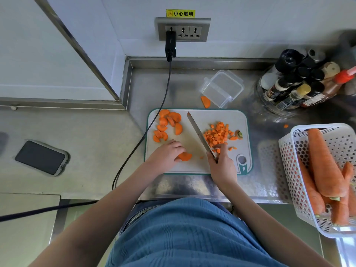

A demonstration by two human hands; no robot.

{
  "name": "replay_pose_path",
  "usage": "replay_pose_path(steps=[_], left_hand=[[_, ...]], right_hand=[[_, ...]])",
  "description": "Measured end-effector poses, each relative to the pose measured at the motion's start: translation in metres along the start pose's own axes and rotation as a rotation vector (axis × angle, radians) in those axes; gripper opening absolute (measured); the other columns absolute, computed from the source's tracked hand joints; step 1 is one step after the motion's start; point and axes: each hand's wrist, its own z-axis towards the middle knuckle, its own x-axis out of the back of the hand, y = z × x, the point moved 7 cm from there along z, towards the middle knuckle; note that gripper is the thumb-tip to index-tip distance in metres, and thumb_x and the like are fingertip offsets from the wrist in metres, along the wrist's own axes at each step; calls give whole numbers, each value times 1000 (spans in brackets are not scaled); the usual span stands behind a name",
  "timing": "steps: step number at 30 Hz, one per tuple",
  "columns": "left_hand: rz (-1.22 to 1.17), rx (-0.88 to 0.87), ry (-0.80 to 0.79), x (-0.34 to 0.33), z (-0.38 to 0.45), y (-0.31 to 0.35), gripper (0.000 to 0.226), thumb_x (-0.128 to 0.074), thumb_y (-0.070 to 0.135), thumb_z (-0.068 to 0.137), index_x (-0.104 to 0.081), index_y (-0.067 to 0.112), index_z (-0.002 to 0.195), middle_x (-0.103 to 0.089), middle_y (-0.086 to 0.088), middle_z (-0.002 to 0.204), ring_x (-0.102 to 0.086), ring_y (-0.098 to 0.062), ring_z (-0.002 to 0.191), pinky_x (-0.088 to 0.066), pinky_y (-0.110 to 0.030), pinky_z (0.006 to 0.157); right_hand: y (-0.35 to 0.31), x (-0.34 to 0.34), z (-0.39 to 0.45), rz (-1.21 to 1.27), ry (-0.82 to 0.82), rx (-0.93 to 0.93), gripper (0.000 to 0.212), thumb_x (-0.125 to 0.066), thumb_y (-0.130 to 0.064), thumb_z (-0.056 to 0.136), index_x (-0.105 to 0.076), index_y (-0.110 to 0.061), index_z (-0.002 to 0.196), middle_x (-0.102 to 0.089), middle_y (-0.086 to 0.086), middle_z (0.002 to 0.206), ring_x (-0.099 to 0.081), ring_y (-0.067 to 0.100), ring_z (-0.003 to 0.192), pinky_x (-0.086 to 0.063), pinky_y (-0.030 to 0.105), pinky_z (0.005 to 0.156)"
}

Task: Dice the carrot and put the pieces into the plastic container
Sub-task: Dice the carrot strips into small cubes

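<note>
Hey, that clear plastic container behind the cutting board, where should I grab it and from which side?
Probably by the rim of the container, coming from above on the board side. It sits upright, open and empty, its near corner facing the cutting board. Its latch flaps stick out, so pinch a plain stretch of wall, and mind the carrot slice lying beside it.

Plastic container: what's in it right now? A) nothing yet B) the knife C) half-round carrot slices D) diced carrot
A: the plastic container is clear and bare inside, while the diced carrot lies heaped on the cutting board beside the knife held by the right hand.
</note>
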Motion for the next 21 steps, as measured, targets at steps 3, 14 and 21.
replay_pose_path(steps=[3,14,21], left_hand=[[-16,27,-4,3,-2,-5,35,-62,20,89,-59,13,123,-55,-1,123,-42,-16,119,-36,-27,94],[-29,42,-43,5,4,-7,38,-68,23,84,-62,17,120,-60,1,119,-45,-19,117,-37,-28,91],[-34,-63,206,34,-9,6,42,-53,20,82,-60,11,122,-60,-4,120,-53,-21,113,-49,-35,87]], right_hand=[[1,-1,2,2,-2,-5,27,-42,-37,99,-33,-20,117,-60,8,72,-59,30,67,-46,36,58],[2,1,7,26,9,-24,28,-42,-39,99,-34,-21,118,-64,8,82,-60,29,71,-52,43,64],[2,1,8,28,11,-29,31,-42,-41,98,-35,-21,120,-61,7,74,-59,29,67,-51,41,60]])
